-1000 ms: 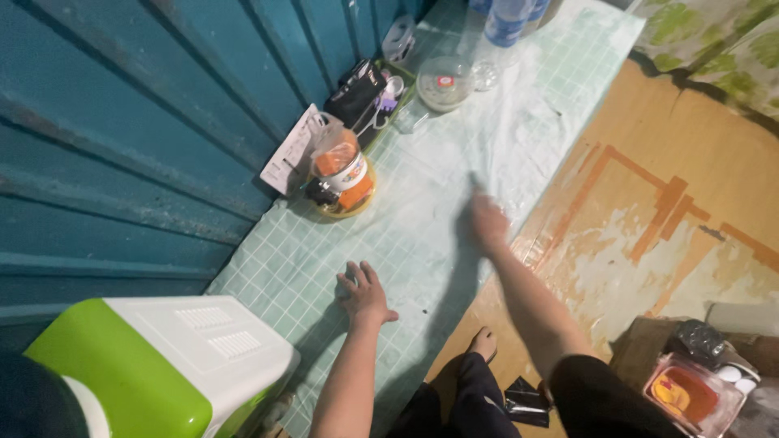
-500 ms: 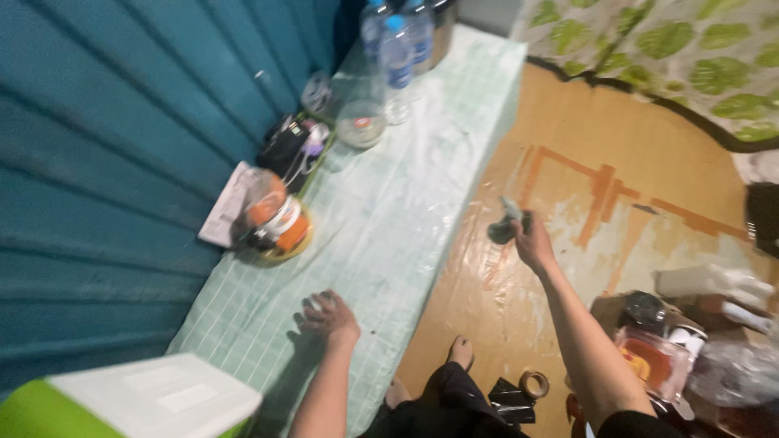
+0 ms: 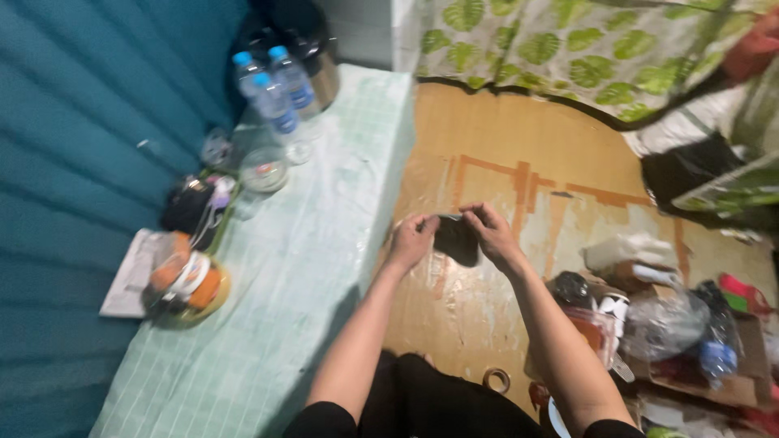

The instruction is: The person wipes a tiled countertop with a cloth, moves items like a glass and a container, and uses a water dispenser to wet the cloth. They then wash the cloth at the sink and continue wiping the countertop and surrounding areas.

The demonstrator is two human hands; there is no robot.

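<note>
Over floor (image 3: pixel 519 138), 2 hands, left hand (image 3: pixel 411 240), right hand (image 3: pixel 492 234), pinch dark object (image 3: pixel 456 240) between.

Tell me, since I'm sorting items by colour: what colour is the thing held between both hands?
Black, a small dark item, seen in the head view.

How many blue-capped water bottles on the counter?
2, standing side by side at the far end of the tiled counter: one bottle on the left, the other bottle beside the dark pot. More may be hidden.
</note>
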